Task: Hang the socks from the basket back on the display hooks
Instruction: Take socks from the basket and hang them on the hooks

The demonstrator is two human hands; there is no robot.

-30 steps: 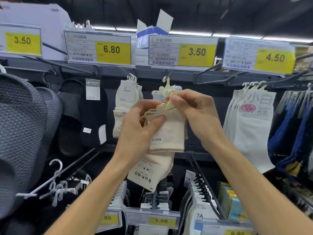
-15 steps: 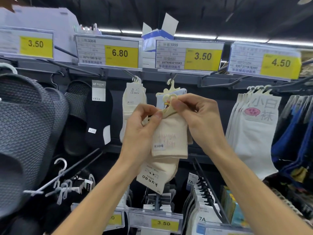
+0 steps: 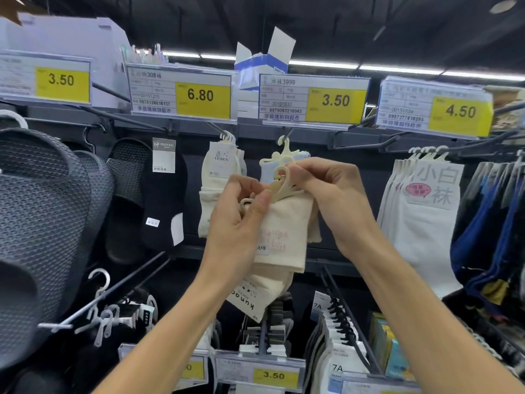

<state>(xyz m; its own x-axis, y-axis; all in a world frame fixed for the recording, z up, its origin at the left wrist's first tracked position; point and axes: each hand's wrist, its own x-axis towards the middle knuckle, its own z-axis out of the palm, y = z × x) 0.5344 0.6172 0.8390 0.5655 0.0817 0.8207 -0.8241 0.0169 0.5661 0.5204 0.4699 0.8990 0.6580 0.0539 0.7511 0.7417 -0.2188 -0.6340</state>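
Note:
I hold a cream pair of socks (image 3: 287, 234) with a plastic hanger (image 3: 279, 186) in front of the display. My left hand (image 3: 238, 220) grips the sock top and the hanger's left end, with a second cream pair labelled kunao (image 3: 255, 294) hanging below it. My right hand (image 3: 326, 194) pinches the hanger's right side near its hook. Just above, another hanger (image 3: 284, 150) with light blue socks hangs on the display hook (image 3: 287, 133) under the 3.50 tag (image 3: 312, 99). The basket is out of view.
Cream Luben socks (image 3: 218, 177) hang on the hook to the left, white socks (image 3: 423, 211) to the right, blue ones (image 3: 494, 231) at far right. Dark slippers (image 3: 51, 223) fill the left. A long bare hook (image 3: 108, 291) juts out lower left; packed sock rows hang below.
Both hands have turned the cream pair's hanger so its hook stands more upright, and have lifted it slightly toward the hook under the 3.50 tag.

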